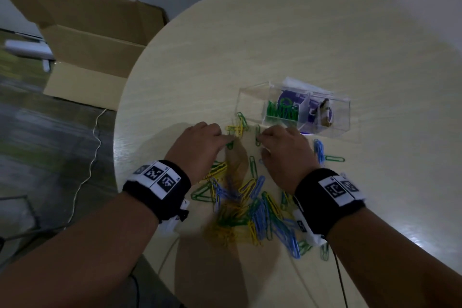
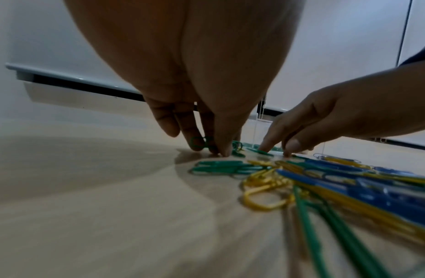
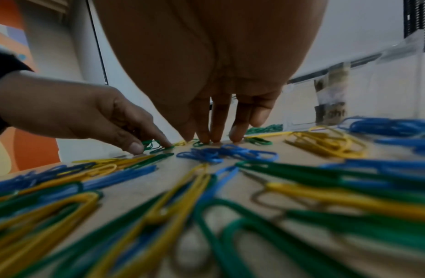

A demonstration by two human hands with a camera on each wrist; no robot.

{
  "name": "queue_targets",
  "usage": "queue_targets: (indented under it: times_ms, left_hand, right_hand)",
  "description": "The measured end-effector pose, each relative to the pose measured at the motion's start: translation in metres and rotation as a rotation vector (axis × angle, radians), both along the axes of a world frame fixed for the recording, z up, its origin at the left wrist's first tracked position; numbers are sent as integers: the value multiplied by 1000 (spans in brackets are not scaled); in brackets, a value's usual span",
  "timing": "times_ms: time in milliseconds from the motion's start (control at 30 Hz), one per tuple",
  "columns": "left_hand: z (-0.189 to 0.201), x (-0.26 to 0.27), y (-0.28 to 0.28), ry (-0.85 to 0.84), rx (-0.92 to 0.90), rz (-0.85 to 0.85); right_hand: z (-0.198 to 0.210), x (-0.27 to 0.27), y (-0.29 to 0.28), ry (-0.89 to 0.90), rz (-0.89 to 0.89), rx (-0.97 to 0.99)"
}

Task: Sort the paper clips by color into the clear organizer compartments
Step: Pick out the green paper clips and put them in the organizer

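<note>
Round table (image 1: 275, 32), unreadable purple label (image 1: 296, 102)

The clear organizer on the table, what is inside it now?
Inside the clear organizer, one middle compartment holds green paper clips. The left end compartment looks empty. What fills the right side is unclear through the reflections.

Round pale wood-grain table (image 1: 287, 40). Clear organizer (image 1: 295, 110) sits on it right of centre, with green clips in its left compartment. Near side of the organizer: loose pile of paper clips (image 1: 252, 207), green, yellow and blue mixed, spread toward the table's near edge. Small yellow-green cluster (image 1: 237, 127) just beside the organizer's left front corner. Blue clips (image 1: 319, 150) and a single green clip (image 1: 335, 158) lie just in front of the organizer's right end.
</note>
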State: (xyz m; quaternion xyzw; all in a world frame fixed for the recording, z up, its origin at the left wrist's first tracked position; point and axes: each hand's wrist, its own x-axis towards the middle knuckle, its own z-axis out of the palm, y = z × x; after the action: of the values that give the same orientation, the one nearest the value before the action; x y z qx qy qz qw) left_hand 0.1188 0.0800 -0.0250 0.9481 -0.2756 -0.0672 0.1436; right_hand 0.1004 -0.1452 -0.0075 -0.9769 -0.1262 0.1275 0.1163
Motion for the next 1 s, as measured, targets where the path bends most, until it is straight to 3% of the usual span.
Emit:
queue_targets:
  times_ms: [100, 300, 467, 667, 1000]
  left_hand:
    - [0, -7, 10, 10, -25, 27]
    - [6, -10, 20, -51, -114, 99]
    - [5, 3, 18, -24, -111, -18]
    - [6, 9, 28, 13, -11, -135]
    - [16, 6, 21, 216, 97, 96]
  right_hand:
    - [-4, -3, -7, -29, 9, 4]
    - [1, 1, 3, 77, -170, 127]
    - [1, 3, 13, 132, -240, 210]
    - [5, -7, 15, 190, -112, 107]
    - [3, -20, 31, 247, -123, 99]
